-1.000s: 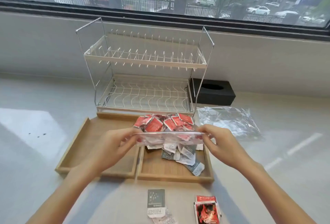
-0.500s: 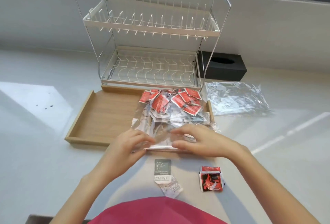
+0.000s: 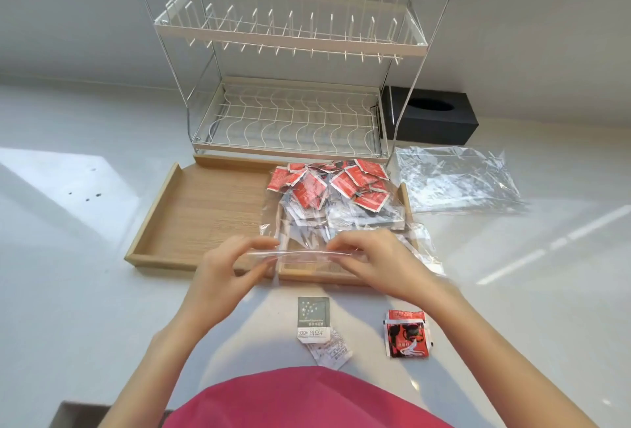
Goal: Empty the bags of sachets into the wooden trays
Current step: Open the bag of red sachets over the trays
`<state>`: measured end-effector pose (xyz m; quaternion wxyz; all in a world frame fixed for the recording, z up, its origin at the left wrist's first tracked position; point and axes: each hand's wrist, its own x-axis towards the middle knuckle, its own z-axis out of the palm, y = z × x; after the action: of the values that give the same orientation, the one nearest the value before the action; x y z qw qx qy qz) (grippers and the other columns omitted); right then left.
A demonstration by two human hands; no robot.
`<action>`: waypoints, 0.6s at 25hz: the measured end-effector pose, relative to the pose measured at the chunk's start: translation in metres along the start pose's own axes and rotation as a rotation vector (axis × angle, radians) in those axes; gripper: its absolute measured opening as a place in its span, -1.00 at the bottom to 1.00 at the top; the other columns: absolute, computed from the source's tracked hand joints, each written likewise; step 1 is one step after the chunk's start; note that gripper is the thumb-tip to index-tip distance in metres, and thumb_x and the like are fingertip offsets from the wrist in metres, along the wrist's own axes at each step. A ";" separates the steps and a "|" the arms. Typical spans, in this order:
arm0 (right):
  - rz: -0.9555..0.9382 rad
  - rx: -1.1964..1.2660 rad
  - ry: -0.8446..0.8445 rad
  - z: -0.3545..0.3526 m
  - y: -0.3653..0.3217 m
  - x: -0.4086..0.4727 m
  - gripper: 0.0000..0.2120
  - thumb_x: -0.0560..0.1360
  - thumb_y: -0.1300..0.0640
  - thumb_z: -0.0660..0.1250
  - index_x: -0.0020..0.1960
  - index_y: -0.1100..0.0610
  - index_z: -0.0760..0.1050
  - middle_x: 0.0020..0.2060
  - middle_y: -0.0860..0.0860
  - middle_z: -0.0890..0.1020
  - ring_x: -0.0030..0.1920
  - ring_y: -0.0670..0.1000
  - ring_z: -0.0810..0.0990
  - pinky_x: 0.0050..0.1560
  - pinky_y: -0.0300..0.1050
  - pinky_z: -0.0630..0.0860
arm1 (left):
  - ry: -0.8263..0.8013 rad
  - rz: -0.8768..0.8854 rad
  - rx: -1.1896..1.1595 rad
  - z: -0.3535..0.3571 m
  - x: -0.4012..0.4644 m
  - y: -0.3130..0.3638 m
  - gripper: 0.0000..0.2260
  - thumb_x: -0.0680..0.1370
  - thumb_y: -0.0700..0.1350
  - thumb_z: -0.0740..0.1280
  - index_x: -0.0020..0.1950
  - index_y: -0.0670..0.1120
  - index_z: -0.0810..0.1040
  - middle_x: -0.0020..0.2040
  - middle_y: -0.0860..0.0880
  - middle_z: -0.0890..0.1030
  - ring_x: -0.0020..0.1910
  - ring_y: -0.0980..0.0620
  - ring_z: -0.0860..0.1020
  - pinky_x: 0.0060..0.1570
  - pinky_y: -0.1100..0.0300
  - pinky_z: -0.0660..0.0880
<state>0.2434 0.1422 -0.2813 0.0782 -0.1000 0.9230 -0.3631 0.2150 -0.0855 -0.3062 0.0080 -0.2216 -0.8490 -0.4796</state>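
A clear zip bag [image 3: 333, 219] full of red sachets [image 3: 312, 190] and grey-white ones lies over the right wooden tray [image 3: 405, 193]. Its zip edge faces me. My left hand [image 3: 227, 274] pinches the left end of that zip strip, and my right hand [image 3: 379, 262] pinches the right end. The left wooden tray [image 3: 205, 209] holds nothing. Most of the right tray is hidden under the bag.
A white two-tier dish rack [image 3: 290, 86] stands behind the trays, a black tissue box [image 3: 432, 117] to its right. An empty clear bag [image 3: 454, 182] lies right of the trays. Loose grey sachets [image 3: 313, 320] and a red-black one [image 3: 406, 333] lie near me.
The bag came down from being held up over the right tray to lying on it. My hands moved to its near zip edge. The view tilted downward.
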 end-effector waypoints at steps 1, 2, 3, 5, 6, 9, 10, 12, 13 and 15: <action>-0.005 0.014 0.010 -0.002 0.000 0.000 -0.86 0.47 0.12 0.31 0.00 0.09 0.59 -0.07 0.00 0.70 -0.07 -0.13 0.61 0.01 -0.19 0.50 | 0.015 -0.016 -0.006 -0.002 0.001 0.000 -0.83 0.33 0.12 0.33 -0.10 0.32 0.53 -0.09 0.47 0.55 -0.05 0.40 0.52 -0.05 0.57 0.32; -0.007 0.031 0.019 -0.003 -0.001 0.000 -0.86 0.47 0.11 0.31 -0.01 0.09 0.60 -0.09 0.00 0.70 -0.09 -0.13 0.61 0.00 -0.18 0.51 | 0.024 -0.043 -0.025 -0.004 0.002 0.002 -0.84 0.33 0.13 0.35 -0.12 0.33 0.54 -0.12 0.45 0.57 -0.08 0.41 0.52 -0.06 0.57 0.32; -0.005 0.052 0.024 -0.005 0.000 0.000 -0.87 0.47 0.09 0.31 -0.03 0.07 0.60 -0.11 0.00 0.71 -0.11 -0.10 0.62 0.00 -0.13 0.52 | 0.029 -0.080 -0.055 -0.004 0.002 0.002 -0.86 0.32 0.14 0.38 -0.13 0.31 0.56 -0.15 0.42 0.59 -0.11 0.40 0.53 -0.08 0.57 0.33; 0.011 0.079 0.011 -0.009 0.001 0.003 -0.86 0.47 0.01 0.31 -0.04 0.03 0.58 -0.16 0.01 0.71 -0.12 -0.02 0.64 0.00 0.01 0.53 | 0.031 -0.160 -0.148 -0.001 0.004 0.003 -0.90 0.34 0.13 0.41 -0.16 0.23 0.60 -0.21 0.33 0.64 -0.19 0.33 0.56 -0.12 0.53 0.37; 0.017 0.073 0.001 -0.011 0.001 0.004 -0.84 0.46 -0.02 0.30 -0.02 0.01 0.57 -0.14 0.01 0.70 -0.11 -0.01 0.64 0.00 0.05 0.53 | 0.031 -0.199 -0.209 0.001 0.007 0.004 -0.93 0.36 0.09 0.41 -0.18 0.16 0.62 -0.24 0.27 0.65 -0.22 0.28 0.56 -0.13 0.48 0.40; -0.083 -0.058 0.174 -0.019 -0.009 0.008 -0.77 0.46 0.00 0.31 0.09 0.03 0.52 -0.01 -0.09 0.63 0.00 -0.13 0.56 0.08 -0.07 0.49 | 0.079 -0.287 -0.295 0.009 0.018 0.006 -0.89 0.47 -0.14 0.33 -0.25 0.00 0.59 -0.37 0.20 0.63 -0.32 0.24 0.53 -0.22 0.43 0.41; -0.159 -0.093 0.309 -0.021 -0.017 0.008 -0.77 0.46 0.02 0.30 0.10 0.05 0.52 -0.02 -0.07 0.61 0.01 -0.12 0.55 0.06 -0.11 0.48 | 0.101 -0.312 -0.306 0.012 0.023 0.008 -0.86 0.49 -0.17 0.30 -0.26 -0.03 0.56 -0.41 0.21 0.61 -0.36 0.28 0.51 -0.28 0.47 0.39; -0.293 -0.081 0.479 -0.020 -0.034 0.006 -0.79 0.47 0.05 0.26 0.04 0.10 0.54 -0.09 -0.01 0.63 -0.06 -0.06 0.57 -0.03 -0.15 0.50 | 0.126 -0.346 -0.358 0.017 0.032 0.014 -0.84 0.51 -0.19 0.26 -0.26 -0.04 0.53 -0.46 0.23 0.59 -0.41 0.32 0.49 -0.37 0.51 0.36; -0.328 -0.078 0.473 -0.014 -0.040 0.007 -0.80 0.47 0.06 0.24 0.02 0.11 0.55 -0.12 0.00 0.64 -0.09 -0.05 0.58 -0.06 -0.14 0.52 | 0.134 -0.352 -0.388 0.019 0.036 0.016 -0.83 0.52 -0.19 0.25 -0.26 -0.04 0.53 -0.47 0.23 0.58 -0.43 0.33 0.48 -0.39 0.51 0.36; -0.318 -0.121 0.396 0.002 -0.042 0.012 -0.77 0.45 0.04 0.23 0.02 0.09 0.55 -0.11 0.01 0.64 -0.05 -0.02 0.58 -0.06 -0.06 0.54 | 0.145 -0.348 -0.448 0.021 0.042 0.021 -0.82 0.52 -0.18 0.23 -0.27 -0.05 0.52 -0.48 0.21 0.58 -0.44 0.33 0.47 -0.41 0.52 0.35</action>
<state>0.2380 0.1078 -0.2546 -0.1680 -0.1754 0.9131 -0.3274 0.1896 -0.0433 -0.2909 -0.0629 -0.0342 -0.7444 -0.6638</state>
